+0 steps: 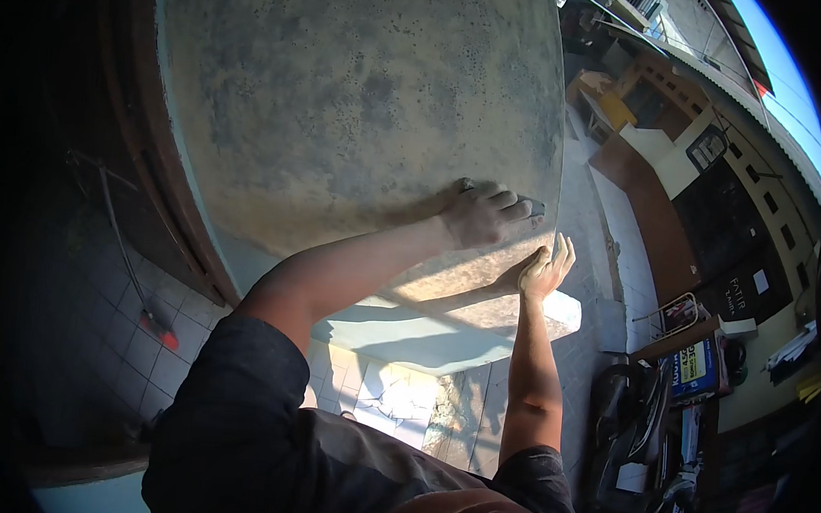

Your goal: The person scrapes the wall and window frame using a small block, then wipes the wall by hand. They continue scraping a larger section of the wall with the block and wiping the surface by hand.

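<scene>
My left hand (487, 216) is closed around a small dark flat tool (537, 208) and presses against a wall (363, 96). One end of this tool pokes out past the fingers; the rest is hidden, and its exact kind cannot be made out. Mottled grey and tan patches with dark pits cover the wall face. Lower and to the right, my right hand (543, 271) is at the wall's right-hand edge, fingers stretched upward and thumb bent in. Nothing shows in it. Sunlight throws its shadow on the lower wall.
A pale blue ledge (416, 336) runs under the wall. To the left are a brown door frame (170, 142) and a red-ended long-handled tool (160, 332) on tiles. A dark motorcycle (629, 426) and signboards (695, 366) stand at the right, beside a paved lane (586, 182).
</scene>
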